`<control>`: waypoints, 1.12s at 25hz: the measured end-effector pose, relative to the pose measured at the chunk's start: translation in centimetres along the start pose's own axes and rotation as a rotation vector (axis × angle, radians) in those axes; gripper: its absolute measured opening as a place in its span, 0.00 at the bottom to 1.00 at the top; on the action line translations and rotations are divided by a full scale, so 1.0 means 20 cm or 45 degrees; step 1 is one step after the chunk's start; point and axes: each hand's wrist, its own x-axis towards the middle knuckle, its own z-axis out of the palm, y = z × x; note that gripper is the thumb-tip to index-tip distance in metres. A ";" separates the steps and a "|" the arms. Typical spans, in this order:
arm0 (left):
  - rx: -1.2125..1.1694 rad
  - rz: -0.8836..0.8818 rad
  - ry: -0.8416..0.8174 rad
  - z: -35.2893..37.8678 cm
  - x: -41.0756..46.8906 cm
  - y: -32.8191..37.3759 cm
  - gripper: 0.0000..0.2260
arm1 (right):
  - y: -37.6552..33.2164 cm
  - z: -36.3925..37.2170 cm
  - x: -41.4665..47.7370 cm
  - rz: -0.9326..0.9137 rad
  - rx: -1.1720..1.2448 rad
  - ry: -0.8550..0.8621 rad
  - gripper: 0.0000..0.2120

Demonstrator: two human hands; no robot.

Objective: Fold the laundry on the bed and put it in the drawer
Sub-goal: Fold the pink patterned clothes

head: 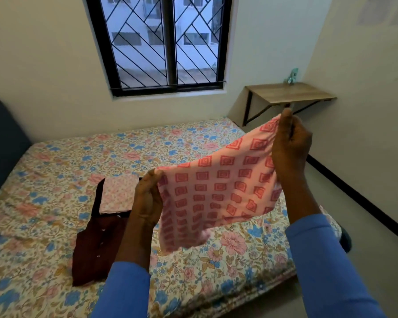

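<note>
A pink cloth with red square prints point(216, 191) hangs in the air above the bed point(55, 171), stretched between both hands. My left hand point(147, 196) pinches its lower left corner. My right hand point(290, 145) grips its upper right corner, held higher. The cloth's bottom end droops loose. On the bed to the left lie a folded pale pink floral piece point(118, 193) on top of a black garment point(97, 198), and a dark maroon garment point(97, 251) in front of them. No drawer is in view.
A floral sheet covers the bed. A dark headboard point(2, 138) stands at the left. A barred window point(161, 42) is on the far wall. A wall-mounted wooden shelf point(290, 92) carries a small green object point(291, 75). Grey floor runs along the right side.
</note>
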 end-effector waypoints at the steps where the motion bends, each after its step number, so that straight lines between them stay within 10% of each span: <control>1: -0.011 0.070 0.043 0.01 -0.03 0.04 0.22 | 0.03 -0.01 -0.05 0.024 -0.023 0.009 0.23; 4: 0.019 0.128 0.182 -0.02 -0.12 0.13 0.08 | 0.10 -0.03 -0.21 0.124 0.012 0.046 0.23; 13: 0.571 0.459 0.283 -0.08 -0.21 0.17 0.09 | 0.50 0.01 -0.62 0.652 -0.112 -0.068 0.26; 19: 1.180 -0.593 -0.709 -0.02 0.15 -0.85 0.26 | 0.86 0.06 -0.54 0.592 0.032 -0.495 0.22; 24: 1.088 -0.797 -0.207 -0.02 0.35 -1.31 0.12 | 0.90 0.06 -0.27 0.599 0.083 -0.713 0.22; 28: 0.973 -0.925 -0.365 0.11 0.44 -1.45 0.18 | 0.90 -0.02 -0.11 0.513 0.071 -0.815 0.23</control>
